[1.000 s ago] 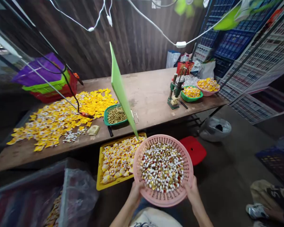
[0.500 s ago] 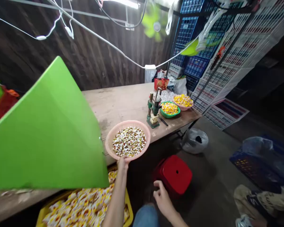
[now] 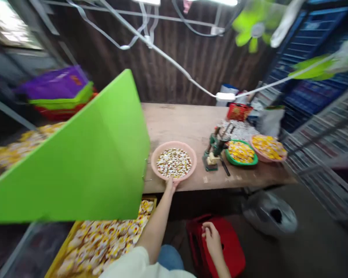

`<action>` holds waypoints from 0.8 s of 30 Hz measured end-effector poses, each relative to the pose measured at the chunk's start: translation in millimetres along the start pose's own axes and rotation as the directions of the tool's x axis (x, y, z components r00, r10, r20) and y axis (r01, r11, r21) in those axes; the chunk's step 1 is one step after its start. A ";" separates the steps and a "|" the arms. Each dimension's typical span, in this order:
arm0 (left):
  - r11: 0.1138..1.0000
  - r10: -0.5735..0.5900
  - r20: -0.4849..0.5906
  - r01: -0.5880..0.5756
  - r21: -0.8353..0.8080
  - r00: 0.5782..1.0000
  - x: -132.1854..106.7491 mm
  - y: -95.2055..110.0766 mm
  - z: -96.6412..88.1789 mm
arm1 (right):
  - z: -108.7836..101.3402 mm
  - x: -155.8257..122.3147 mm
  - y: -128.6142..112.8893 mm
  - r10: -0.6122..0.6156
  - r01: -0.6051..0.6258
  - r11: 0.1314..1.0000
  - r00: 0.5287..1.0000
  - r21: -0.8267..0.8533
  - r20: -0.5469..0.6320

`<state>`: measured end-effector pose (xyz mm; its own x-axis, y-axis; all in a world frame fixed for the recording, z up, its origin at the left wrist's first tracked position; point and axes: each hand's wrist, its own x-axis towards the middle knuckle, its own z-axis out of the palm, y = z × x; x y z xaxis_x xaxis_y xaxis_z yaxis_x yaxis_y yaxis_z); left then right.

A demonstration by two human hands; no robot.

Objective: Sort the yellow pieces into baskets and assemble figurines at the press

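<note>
The pink basket (image 3: 154, 162) sits at the front of the tabletop (image 3: 185, 119), full of little white and gold bits (image 3: 174, 163). I can't tell if its bottom touches the wood or is just above it. The left hand (image 3: 171, 184) has its fingers around the near rim, close to the tabletop's front edge. The right hand (image 3: 212, 236) is low, over the red stool (image 3: 232, 253), with its fingers loose, a bit bent and free.

Behind the basket, a wide stretch of wood runs back to the dark wall (image 3: 176, 58). On its right there is a small gap, then the green hand press (image 3: 214, 150). On its left, the edge of the big green board (image 3: 116, 154) is near, and bent wires (image 3: 146, 178) poke into the space between.

The board hides much of the tabletop's left side and part of the yellow tray (image 3: 58, 260), which the picture also cuts off. The left hand's fingertips are hard to see. The press is blurry, and it covers a bit of the green basket (image 3: 243, 163). The crates (image 3: 310, 50) at the far right are smeared and cut off too.
</note>
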<state>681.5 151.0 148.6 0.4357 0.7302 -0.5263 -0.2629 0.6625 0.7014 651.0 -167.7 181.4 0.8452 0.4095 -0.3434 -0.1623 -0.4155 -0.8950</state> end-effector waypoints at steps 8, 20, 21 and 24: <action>0.947 -0.133 -0.155 0.172 0.270 0.979 -101.1 -61.2 -89.0 | -18.9 13.8 92.7 0.077 0.007 0.982 0.902 -0.191 0.425; 0.625 -0.221 -0.595 0.580 0.522 0.773 -394.4 -177.4 -358.8 | -13.9 -60.8 144.0 0.286 0.266 0.744 0.702 -0.613 0.652; 0.609 -0.200 -0.628 0.598 0.522 0.752 -403.5 -177.7 -375.3 | -8.5 -66.3 146.5 0.299 0.271 0.730 0.699 -0.627 0.649; 0.586 -0.130 -0.716 0.635 0.503 0.686 -419.7 -180.2 -409.7 | 17.2 -83.4 149.7 0.315 0.294 0.699 0.692 -0.652 0.650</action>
<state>193.3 -206.3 46.1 -0.2829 0.5351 -0.7960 0.5556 0.7680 0.3187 547.5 -250.0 71.1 0.2033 0.6803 -0.7042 0.4667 -0.6996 -0.5411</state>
